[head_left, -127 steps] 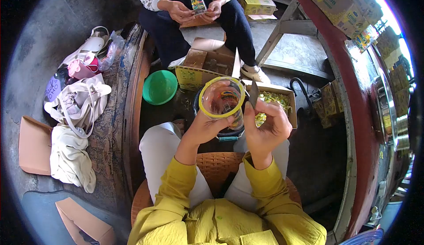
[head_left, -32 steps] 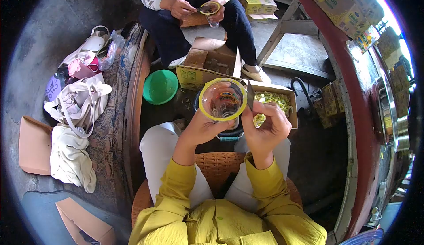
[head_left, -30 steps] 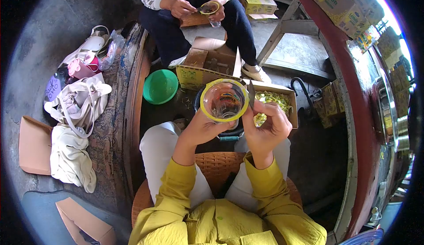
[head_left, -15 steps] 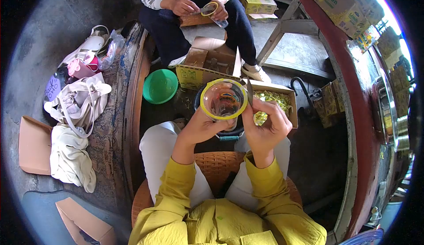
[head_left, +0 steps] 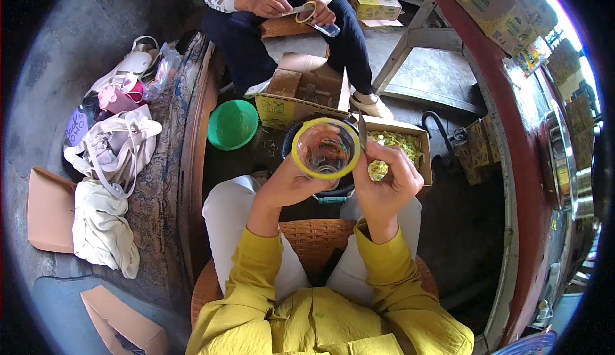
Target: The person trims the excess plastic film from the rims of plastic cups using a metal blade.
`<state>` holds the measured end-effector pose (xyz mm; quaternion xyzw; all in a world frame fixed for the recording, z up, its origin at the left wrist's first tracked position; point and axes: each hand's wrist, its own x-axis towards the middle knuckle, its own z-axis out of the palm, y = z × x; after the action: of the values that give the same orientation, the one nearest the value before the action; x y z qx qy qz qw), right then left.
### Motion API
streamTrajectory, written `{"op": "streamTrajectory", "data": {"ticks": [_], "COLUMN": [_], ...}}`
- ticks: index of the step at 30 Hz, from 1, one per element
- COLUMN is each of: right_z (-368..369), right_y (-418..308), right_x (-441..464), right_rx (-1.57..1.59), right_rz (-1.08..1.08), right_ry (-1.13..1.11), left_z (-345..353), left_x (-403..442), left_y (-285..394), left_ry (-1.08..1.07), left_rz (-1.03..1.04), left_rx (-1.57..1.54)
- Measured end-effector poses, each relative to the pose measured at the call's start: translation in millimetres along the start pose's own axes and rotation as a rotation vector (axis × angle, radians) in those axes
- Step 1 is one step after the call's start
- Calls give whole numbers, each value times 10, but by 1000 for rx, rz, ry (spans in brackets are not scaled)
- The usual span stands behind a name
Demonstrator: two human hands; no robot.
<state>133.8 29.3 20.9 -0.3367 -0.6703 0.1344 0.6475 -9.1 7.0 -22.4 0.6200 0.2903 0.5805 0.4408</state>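
Note:
My left hand [head_left: 282, 185] is wrapped round a clear plastic cup [head_left: 320, 156] with a yellow rim, its mouth tilted up towards me. Coloured print shows through the cup's wall. In my right hand [head_left: 387, 185] a thin knife blade [head_left: 362, 131] is pinched, pointing upward close beside the right side of the rim. Its handle is hidden by my fingers. Below the cup stands a dark tub [head_left: 333, 198] with a blue handle, mostly covered by the cup and hands. To the right, a cardboard box [head_left: 426, 156] holds yellow shreds [head_left: 400, 142].
Opposite me sits a person [head_left: 275, 3] holding another yellow-rimmed cup [head_left: 305, 13] and a thin blade. Between us stand an open carton [head_left: 275, 112] and a green basin [head_left: 232, 125]. Bags [head_left: 122, 140] lie on the left; a wooden frame [head_left: 410, 48] rises at the right.
The cup in my left hand has shifted slightly down and turned a little; my right hand stays almost still. The person opposite has tilted their cup and moved their blade hand slightly.

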Motion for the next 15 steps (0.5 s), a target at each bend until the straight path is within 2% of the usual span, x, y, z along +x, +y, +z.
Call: {"op": "streamTrajectory", "data": {"ticks": [2, 5, 7, 11, 15], "right_z": [-1, -6, 4, -18, -17], "right_y": [19, 39, 44, 67, 2], "right_x": [10, 18, 7, 9, 1], "right_rx": [23, 80, 97, 49, 68], "right_rz": [6, 38, 108, 89, 36], "right_ry": [0, 17, 38, 72, 45], "left_z": [7, 6, 30, 56, 11], "left_x": [-18, 26, 52, 47, 57], "left_y": [12, 65, 19, -105, -90], "left_ry": [-18, -27, 7, 103, 109], "left_rz": [30, -52, -44, -25, -60], "left_rx": [20, -24, -154, -288, -195]}}
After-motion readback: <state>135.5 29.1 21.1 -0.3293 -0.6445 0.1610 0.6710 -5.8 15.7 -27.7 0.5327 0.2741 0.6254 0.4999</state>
